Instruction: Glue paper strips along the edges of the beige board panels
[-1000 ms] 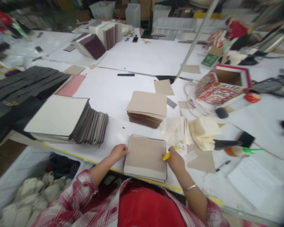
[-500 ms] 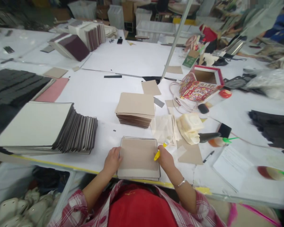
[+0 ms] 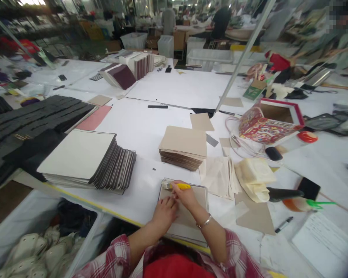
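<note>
A square tan board [image 3: 197,200] with a pale lower strip lies at the table's near edge. My left hand [image 3: 164,211] presses flat on its left half, fingers stretched out. My right hand [image 3: 186,196], with a bracelet on the wrist, is closed round a yellow-handled tool [image 3: 177,186] whose tip points left at the board's top left corner. The hands touch each other over the board.
A pile of tan boards [image 3: 184,146] sits just beyond. A fanned stack of white-topped boards [image 3: 87,160] lies left, black pieces [image 3: 31,119] beyond it. Cloths [image 3: 249,173], a brush [image 3: 284,193], a pen [image 3: 282,224] and a patterned box [image 3: 266,123] are on the right. A bin [image 3: 31,251] is below left.
My right hand swung the yellow tool from the board's right edge to its top left corner. My left hand slid from the left edge onto the board's face.
</note>
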Demonstrator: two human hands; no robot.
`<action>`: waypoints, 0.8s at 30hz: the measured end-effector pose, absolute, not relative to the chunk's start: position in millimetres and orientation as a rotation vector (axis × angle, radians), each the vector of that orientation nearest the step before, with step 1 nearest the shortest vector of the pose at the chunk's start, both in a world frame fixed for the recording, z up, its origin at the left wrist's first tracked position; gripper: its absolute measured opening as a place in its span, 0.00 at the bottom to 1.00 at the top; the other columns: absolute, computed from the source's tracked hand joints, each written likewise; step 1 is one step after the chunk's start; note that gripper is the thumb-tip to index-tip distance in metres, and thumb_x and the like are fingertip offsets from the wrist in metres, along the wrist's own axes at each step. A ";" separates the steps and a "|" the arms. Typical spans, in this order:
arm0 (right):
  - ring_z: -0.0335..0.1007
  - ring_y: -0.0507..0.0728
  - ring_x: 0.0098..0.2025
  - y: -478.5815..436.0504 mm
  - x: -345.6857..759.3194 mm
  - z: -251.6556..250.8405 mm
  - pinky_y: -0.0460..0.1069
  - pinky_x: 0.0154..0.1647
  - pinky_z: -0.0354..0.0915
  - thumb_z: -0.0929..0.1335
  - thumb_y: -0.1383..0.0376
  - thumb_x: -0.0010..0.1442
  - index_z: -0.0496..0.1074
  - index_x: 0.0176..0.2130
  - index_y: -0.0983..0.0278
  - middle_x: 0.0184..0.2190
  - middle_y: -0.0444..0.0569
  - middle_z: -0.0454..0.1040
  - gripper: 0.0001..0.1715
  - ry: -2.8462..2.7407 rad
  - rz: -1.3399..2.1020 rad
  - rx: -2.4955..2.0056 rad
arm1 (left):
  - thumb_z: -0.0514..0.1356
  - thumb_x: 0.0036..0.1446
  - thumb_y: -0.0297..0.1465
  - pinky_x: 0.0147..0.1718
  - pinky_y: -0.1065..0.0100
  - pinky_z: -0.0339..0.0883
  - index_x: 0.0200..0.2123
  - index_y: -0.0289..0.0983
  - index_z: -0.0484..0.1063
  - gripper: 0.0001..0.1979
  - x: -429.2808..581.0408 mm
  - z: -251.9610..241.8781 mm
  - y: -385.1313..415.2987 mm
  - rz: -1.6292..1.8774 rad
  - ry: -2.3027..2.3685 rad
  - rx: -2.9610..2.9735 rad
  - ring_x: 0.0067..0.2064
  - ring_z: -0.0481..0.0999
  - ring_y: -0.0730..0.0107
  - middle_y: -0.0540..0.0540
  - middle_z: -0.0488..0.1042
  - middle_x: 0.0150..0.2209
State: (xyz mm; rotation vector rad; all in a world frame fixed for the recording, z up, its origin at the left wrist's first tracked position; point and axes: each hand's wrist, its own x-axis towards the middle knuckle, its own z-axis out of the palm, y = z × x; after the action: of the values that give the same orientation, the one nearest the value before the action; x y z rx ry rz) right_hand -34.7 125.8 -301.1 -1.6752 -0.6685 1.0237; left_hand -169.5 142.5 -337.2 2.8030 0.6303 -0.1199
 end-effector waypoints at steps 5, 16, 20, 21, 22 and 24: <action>0.63 0.48 0.15 80.3 9.0 -311.7 0.43 0.17 0.61 0.64 0.51 0.51 0.70 0.33 0.64 0.17 0.40 0.67 0.19 -0.630 0.863 -1.863 | 0.58 0.52 0.38 0.47 0.57 0.56 0.52 0.42 0.62 0.24 -172.3 -338.6 142.8 -0.116 0.644 2.820 0.53 0.60 0.56 0.45 0.60 0.56; 0.69 0.52 0.29 15.0 135.3 -304.7 0.46 0.30 0.63 0.53 0.61 0.63 0.60 0.49 0.65 0.31 0.49 0.72 0.19 -1.135 0.174 -2.483 | 0.57 0.51 0.30 0.48 0.57 0.57 0.51 0.41 0.64 0.22 -162.2 -338.2 140.4 -0.285 0.624 2.824 0.54 0.60 0.55 0.45 0.62 0.55; 0.65 0.57 0.40 51.9 166.2 -336.7 0.49 0.40 0.59 0.59 0.66 0.59 0.65 0.43 0.66 0.34 0.53 0.70 0.12 -1.387 0.003 -2.602 | 0.58 0.49 0.29 0.50 0.56 0.56 0.52 0.41 0.64 0.24 -158.1 -336.2 138.1 -0.351 0.664 2.813 0.54 0.60 0.55 0.46 0.61 0.56; 0.64 0.57 0.41 57.2 167.6 -345.0 0.50 0.42 0.58 0.60 0.68 0.58 0.65 0.42 0.65 0.33 0.53 0.70 0.11 -1.441 -0.004 -2.597 | 0.58 0.49 0.28 0.50 0.56 0.56 0.52 0.42 0.64 0.24 -157.5 -335.3 137.6 -0.361 0.673 2.810 0.54 0.59 0.55 0.46 0.60 0.56; 0.63 0.57 0.41 60.0 166.8 -352.6 0.50 0.43 0.57 0.60 0.69 0.58 0.66 0.41 0.65 0.32 0.53 0.70 0.11 -1.490 -0.010 -2.595 | 0.58 0.49 0.28 0.50 0.56 0.56 0.52 0.42 0.64 0.24 -157.2 -334.4 137.2 -0.368 0.679 2.806 0.55 0.59 0.55 0.46 0.60 0.57; 0.62 0.58 0.40 59.3 161.6 -365.6 0.50 0.42 0.56 0.61 0.71 0.57 0.67 0.41 0.65 0.31 0.53 0.69 0.11 -1.563 -0.025 -2.595 | 0.58 0.49 0.28 0.50 0.57 0.56 0.52 0.42 0.63 0.24 -156.8 -332.8 136.6 -0.377 0.687 2.796 0.55 0.59 0.56 0.46 0.60 0.57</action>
State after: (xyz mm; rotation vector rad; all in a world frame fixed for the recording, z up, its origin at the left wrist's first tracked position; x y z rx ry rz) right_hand 161.6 59.3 -365.6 -2.5945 -1.5631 -0.0254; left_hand -156.8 136.6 -332.8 2.7964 0.6865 -0.3773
